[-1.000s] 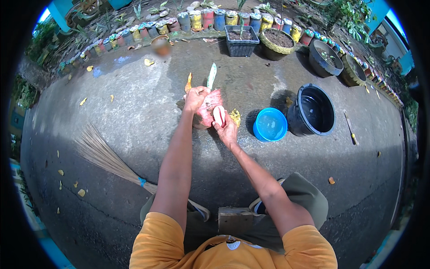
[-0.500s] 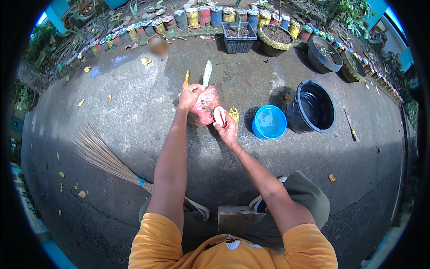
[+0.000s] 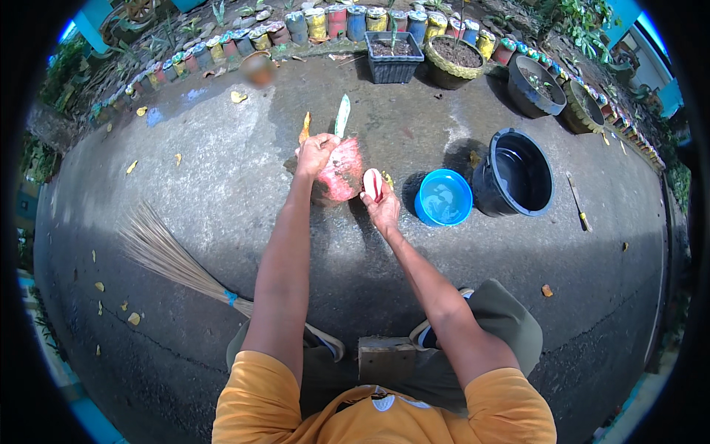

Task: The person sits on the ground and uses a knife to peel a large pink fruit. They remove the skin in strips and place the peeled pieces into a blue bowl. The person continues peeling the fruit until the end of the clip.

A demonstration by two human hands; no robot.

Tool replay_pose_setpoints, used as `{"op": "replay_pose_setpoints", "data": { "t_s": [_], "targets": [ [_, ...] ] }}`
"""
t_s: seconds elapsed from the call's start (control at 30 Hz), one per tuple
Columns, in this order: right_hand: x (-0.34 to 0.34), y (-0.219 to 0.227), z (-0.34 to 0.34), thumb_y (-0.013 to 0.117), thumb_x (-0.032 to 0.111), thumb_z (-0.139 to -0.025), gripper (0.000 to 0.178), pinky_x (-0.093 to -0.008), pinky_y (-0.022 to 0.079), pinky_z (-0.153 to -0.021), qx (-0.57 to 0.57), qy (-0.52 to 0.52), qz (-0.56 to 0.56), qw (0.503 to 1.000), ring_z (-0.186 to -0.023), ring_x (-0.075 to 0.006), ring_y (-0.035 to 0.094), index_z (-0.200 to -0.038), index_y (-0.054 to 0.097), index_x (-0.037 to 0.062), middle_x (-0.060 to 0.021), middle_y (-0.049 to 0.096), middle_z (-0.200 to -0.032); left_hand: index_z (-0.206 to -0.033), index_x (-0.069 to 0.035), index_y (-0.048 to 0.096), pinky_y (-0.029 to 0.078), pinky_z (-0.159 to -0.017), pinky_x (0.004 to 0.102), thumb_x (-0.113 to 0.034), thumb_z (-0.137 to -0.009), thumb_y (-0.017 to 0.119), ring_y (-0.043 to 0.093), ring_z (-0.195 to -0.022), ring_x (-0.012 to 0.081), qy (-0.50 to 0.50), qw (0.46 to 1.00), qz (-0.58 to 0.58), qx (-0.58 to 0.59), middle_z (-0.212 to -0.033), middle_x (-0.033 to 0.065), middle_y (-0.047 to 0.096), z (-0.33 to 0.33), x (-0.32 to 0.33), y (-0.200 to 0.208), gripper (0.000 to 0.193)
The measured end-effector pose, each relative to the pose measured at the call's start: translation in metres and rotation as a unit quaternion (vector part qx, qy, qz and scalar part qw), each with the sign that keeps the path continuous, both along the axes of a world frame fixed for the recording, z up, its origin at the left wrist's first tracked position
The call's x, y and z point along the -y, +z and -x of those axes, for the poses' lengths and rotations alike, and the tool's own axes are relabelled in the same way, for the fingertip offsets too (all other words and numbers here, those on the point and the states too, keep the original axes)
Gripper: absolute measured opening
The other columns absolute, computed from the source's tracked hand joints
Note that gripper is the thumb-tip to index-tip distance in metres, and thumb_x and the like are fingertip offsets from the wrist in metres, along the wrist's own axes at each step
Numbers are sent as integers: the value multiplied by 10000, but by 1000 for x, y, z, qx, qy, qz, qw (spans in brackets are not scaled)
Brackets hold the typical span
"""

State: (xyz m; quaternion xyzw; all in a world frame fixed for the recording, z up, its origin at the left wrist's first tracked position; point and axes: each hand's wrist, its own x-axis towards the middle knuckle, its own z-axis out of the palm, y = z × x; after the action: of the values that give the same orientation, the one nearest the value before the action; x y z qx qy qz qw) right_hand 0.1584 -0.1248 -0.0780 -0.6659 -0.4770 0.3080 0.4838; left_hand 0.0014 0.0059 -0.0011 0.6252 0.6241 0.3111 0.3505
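Note:
My left hand (image 3: 316, 154) is closed at the upper left edge of a rough lump with worn red paint (image 3: 343, 172), which rests on the wet concrete. A pale-edged green leaf (image 3: 342, 115) and a yellow-brown leaf (image 3: 305, 127) stick up beyond it. In my right hand (image 3: 383, 210), just right of the lump and apart from it, is a small oval scrub brush (image 3: 373, 183), pale with a dark red stripe. Its underside is hidden. Close behind that hand shows a bit of something yellow (image 3: 387, 180).
Right of my hands stand a blue pail of water (image 3: 444, 198) and a larger black bucket (image 3: 522, 172). A knife (image 3: 579, 203) lies farther right. At left is a stick broom (image 3: 181, 255). Potted plants (image 3: 393, 58) and painted containers (image 3: 318, 27) line the far edge.
My right hand has drawn the scrub brush slightly right, away from the red lump, uncovering more of its face. My left hand keeps its hold. The view has tilted slightly.

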Motion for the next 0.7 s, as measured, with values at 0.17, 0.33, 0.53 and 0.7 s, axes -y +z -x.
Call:
{"op": "replay_pose_setpoints", "data": {
  "t_s": [0.17,0.33,0.53,0.7],
  "targets": [
    [-4,5,-1,756,203,-737,706,-393,478,-888,79,116,-23,990,-971,-351,617,-1332,461,-39,-243,620,-1102,-1011,-82,723,481,-782,247,-284,-863,694,614,-809,82,-10,1000,-3,30,-869,-2,704,3,-6,-6,251],
    [-7,12,3,759,190,-742,686,-392,468,-933,33,21,25,999,-1026,-350,613,-1314,471,-55,-235,615,-1143,-1014,-79,723,487,-786,252,-274,-864,688,625,-819,90,1,999,16,34,-884,9,710,3,0,-3,248],
    [-2,14,6,760,201,-746,716,-361,473,-905,143,104,-13,984,-1028,-318,615,-1350,451,-27,-228,613,-1151,-1013,-72,722,490,-790,257,-277,-862,688,632,-833,95,-6,999,6,49,-885,18,712,5,0,1,258],
    [0,20,5,754,191,-747,704,-403,453,-939,98,-29,-15,995,-1013,-346,606,-1336,449,-43,-225,626,-1091,-1006,-101,729,488,-796,279,-321,-849,700,633,-830,107,12,1000,8,16,-873,10,712,5,4,4,272]
  ]
}}
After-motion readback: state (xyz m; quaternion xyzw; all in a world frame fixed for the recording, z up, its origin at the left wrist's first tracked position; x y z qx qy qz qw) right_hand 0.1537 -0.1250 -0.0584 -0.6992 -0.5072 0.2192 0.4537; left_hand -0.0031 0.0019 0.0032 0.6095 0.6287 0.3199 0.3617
